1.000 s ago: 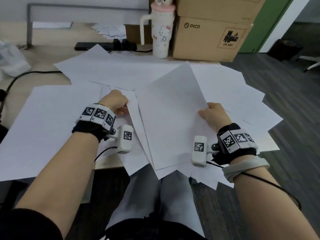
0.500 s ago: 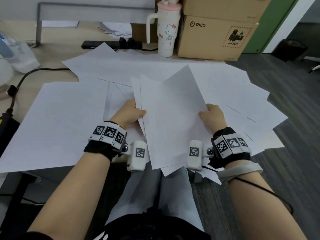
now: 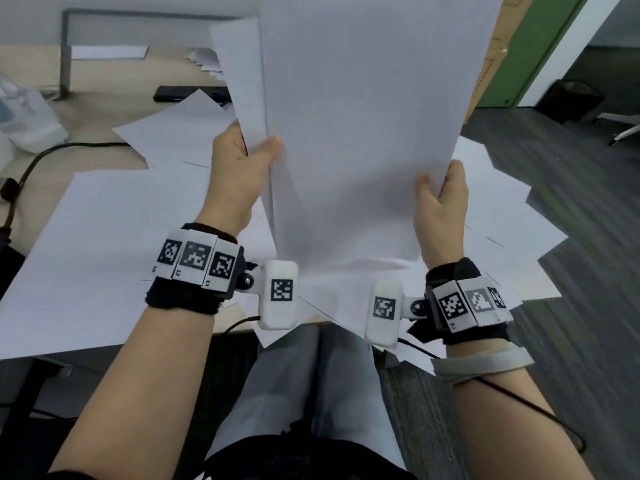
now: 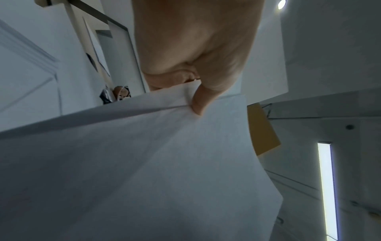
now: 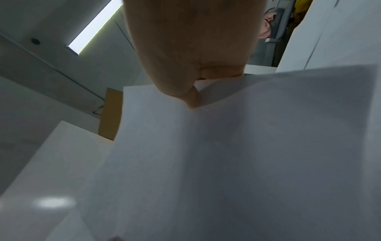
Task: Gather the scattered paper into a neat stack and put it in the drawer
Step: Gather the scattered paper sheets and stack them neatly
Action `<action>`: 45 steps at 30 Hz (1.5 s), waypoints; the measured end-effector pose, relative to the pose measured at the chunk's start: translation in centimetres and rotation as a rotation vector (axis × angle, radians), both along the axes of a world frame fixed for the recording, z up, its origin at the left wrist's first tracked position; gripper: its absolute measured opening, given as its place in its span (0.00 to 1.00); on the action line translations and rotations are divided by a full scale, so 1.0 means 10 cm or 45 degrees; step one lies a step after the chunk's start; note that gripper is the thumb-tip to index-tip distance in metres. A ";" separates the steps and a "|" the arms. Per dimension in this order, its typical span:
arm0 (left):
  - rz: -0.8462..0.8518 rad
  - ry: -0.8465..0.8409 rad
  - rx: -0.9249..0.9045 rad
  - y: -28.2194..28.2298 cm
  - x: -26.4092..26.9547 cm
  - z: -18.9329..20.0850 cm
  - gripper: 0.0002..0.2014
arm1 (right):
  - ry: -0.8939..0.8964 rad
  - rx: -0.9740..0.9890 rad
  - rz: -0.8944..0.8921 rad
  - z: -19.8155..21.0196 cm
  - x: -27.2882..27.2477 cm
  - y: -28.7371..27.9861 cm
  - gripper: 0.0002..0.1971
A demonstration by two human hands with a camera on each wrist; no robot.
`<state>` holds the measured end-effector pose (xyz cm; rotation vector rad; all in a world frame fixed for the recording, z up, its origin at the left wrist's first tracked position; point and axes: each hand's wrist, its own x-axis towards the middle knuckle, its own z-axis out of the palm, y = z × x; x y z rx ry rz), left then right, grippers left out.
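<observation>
Head view: above the worktop (image 3: 104, 109), the left hand (image 3: 239, 174) and right hand (image 3: 441, 209) pinch opposite side edges of a raised bunch of paper sheets (image 3: 360, 126). More loose sheets (image 3: 104, 244) lie below. Left wrist view: thumb clamps the sheets' edge. Right wrist view: the same. Gathering seems under way; next, probably tap the edges square. No drawer visible.
</observation>
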<state>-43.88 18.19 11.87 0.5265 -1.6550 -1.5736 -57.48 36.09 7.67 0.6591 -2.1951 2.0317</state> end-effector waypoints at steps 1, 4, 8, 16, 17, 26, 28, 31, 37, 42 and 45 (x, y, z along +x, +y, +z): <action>-0.005 0.057 0.000 -0.01 -0.01 0.05 0.11 | 0.010 -0.048 0.003 0.03 0.01 -0.01 0.14; -0.037 0.173 0.029 -0.03 0.00 0.11 0.12 | -0.058 -0.198 0.033 0.06 0.04 -0.02 0.13; -0.088 0.171 0.092 0.03 -0.01 0.03 0.11 | -0.218 -0.319 0.133 0.01 0.08 -0.01 0.14; -0.092 0.166 0.038 0.11 -0.02 0.02 0.04 | -0.220 -0.328 0.182 0.02 0.10 0.03 0.06; -0.100 0.174 0.017 0.10 0.00 0.03 0.04 | -0.231 -0.335 0.184 0.02 0.09 0.04 0.06; -0.134 -0.004 0.078 0.14 0.03 -0.21 0.03 | -0.377 -0.256 0.251 -0.07 0.18 0.09 0.18; -0.126 -0.009 0.070 0.18 0.01 -0.22 0.04 | -0.392 -0.234 0.248 -0.07 0.18 0.09 0.18; -0.108 0.012 0.072 0.19 -0.03 -0.23 0.06 | -0.415 -0.239 0.226 -0.10 0.15 0.09 0.17; -0.043 -0.096 0.192 0.18 -0.09 -0.36 0.07 | -0.391 -0.155 0.219 -0.20 0.12 0.04 0.10; 0.005 -0.390 0.201 0.10 -0.20 -0.53 0.22 | -0.345 -0.081 0.146 -0.26 -0.03 -0.04 0.06; 0.015 -0.487 0.301 -0.05 -0.26 -0.67 0.27 | -0.351 0.039 0.041 -0.34 -0.18 -0.12 0.04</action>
